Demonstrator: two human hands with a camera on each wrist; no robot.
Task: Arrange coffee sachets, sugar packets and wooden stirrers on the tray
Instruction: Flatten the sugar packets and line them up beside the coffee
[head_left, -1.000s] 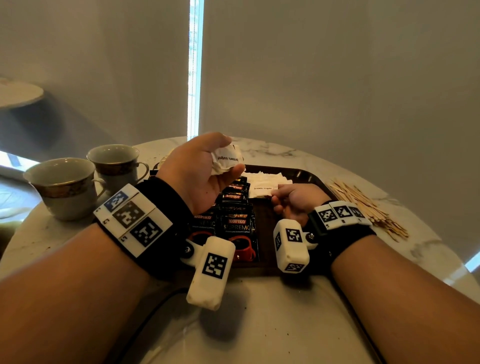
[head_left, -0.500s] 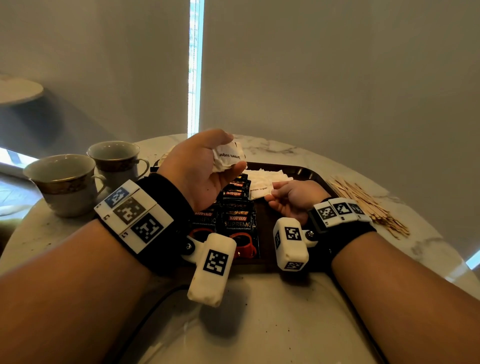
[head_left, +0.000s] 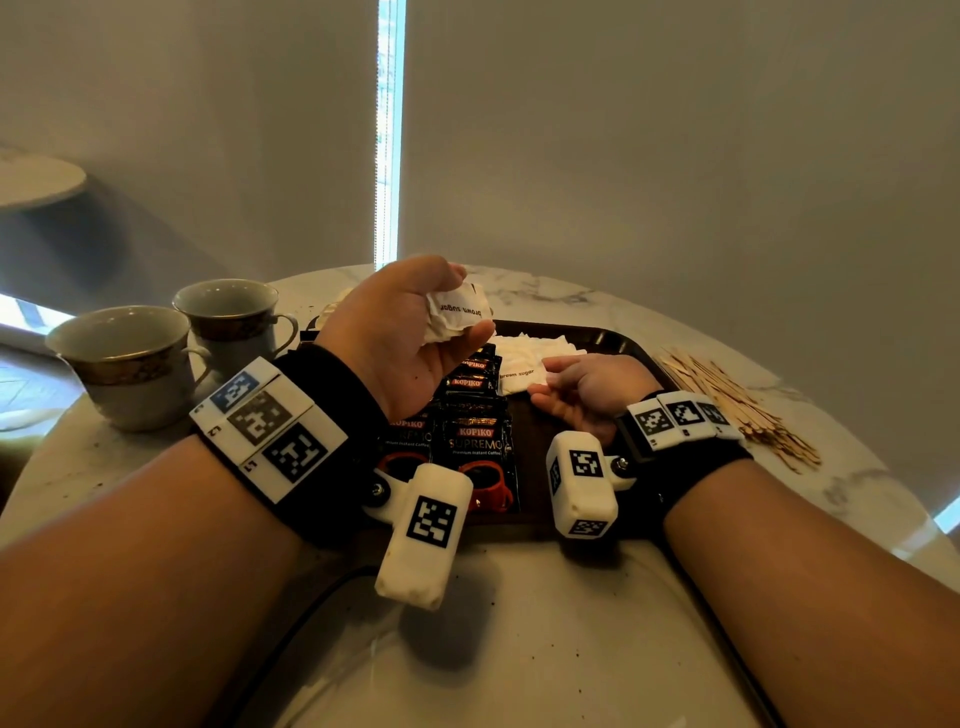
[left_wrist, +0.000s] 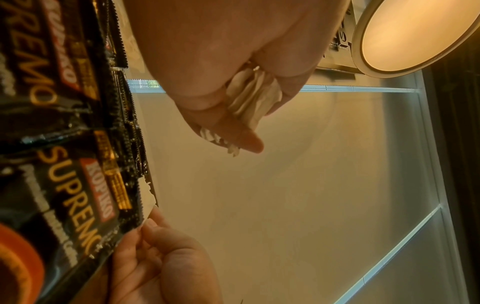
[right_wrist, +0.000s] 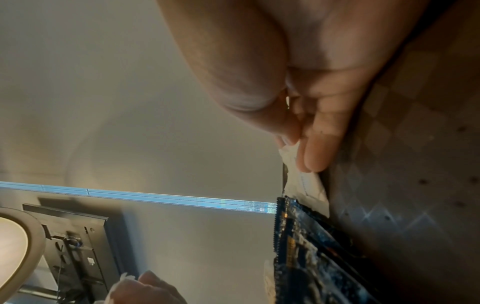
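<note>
Since a second ago my left hand (head_left: 400, 338) has barely shifted, while my right hand (head_left: 582, 387) has loosened from a tight curl at the edge of the white pile and now lies lower, thumb and fingers reaching toward the nearest packet. Starting at the left, two cups (head_left: 156, 358) stand on the counter (head_left: 519, 649), well apart from the work. My left hand is raised above the tray (head_left: 608, 338), its fingers (left_wrist: 226, 123) curled round a small bundle of sugar packets (head_left: 457, 312); the left wrist view shows several thin paper edges fanned between thumb and fingers. They are light, soft and crumple easily, so I judge a gentle hold across the flat faces is enough, since squeezing harder would crease or burst them. Below lie the coffee sachets (head_left: 475, 415), overlapped in a row down the left half of the tray; their glossy foil looks slippery and stiffer, best taken by a serrated edge. To their right sits the laid pile of sugar packets (head_left: 524, 358), and my right fingers (right_wrist: 317, 148) pinch the corner of one white packet just beside the sachets. Farthest right, the wooden stirrers (head_left: 727, 395) lie heaped on the counter, off the tray: thin, light and stiff, likely easiest gathered as a bunch around the middle.
</note>
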